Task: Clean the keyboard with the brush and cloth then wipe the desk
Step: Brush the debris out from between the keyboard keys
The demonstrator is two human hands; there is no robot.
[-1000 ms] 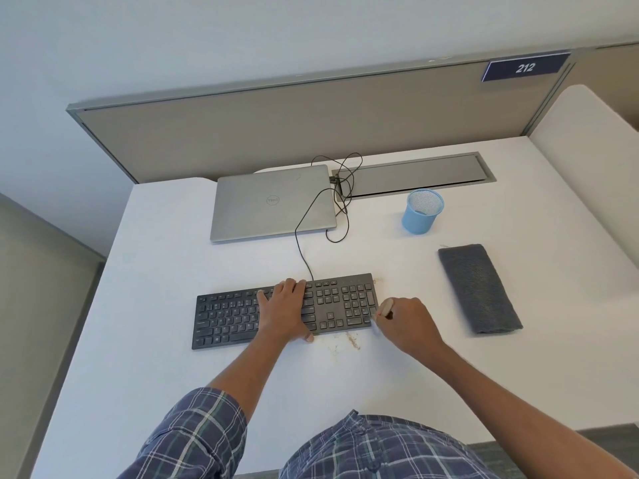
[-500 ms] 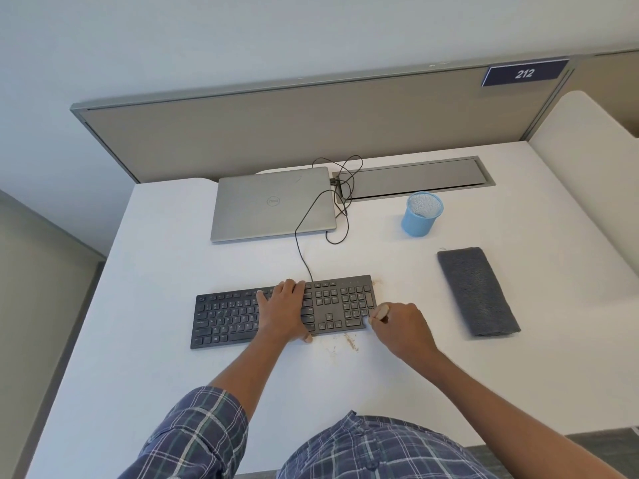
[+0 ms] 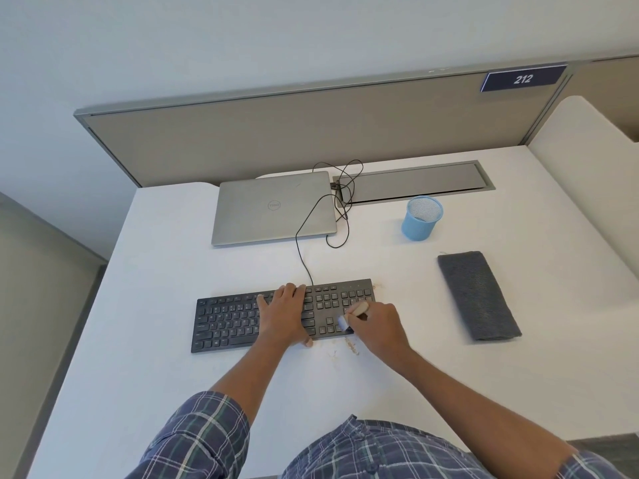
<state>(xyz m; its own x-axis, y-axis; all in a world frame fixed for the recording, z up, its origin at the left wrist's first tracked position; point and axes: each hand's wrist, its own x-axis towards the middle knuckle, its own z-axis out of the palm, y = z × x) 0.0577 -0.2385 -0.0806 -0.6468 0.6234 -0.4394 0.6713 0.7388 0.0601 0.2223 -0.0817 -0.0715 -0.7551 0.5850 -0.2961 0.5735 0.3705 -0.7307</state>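
Observation:
A black keyboard (image 3: 228, 319) lies on the white desk (image 3: 166, 392). My left hand (image 3: 283, 314) rests flat on its middle keys, holding it in place. My right hand (image 3: 377, 326) grips a small brush (image 3: 349, 318) with a wooden handle, its bristles down on the keys at the keyboard's right end. Brown crumbs (image 3: 351, 347) lie on the desk just in front of that end, and a few more sit at the keyboard's far right corner. A folded grey cloth (image 3: 479, 295) lies to the right, apart from both hands.
A closed silver laptop (image 3: 273, 207) sits behind the keyboard, with the black cable (image 3: 302, 250) looping beside it. A blue mesh cup (image 3: 422, 217) stands at the back right, near a grey cable hatch (image 3: 415, 183). A partition runs along the back.
My right hand has moved left from the keyboard's right edge onto the numeric keys, bringing the brush over them. My left hand has stayed put.

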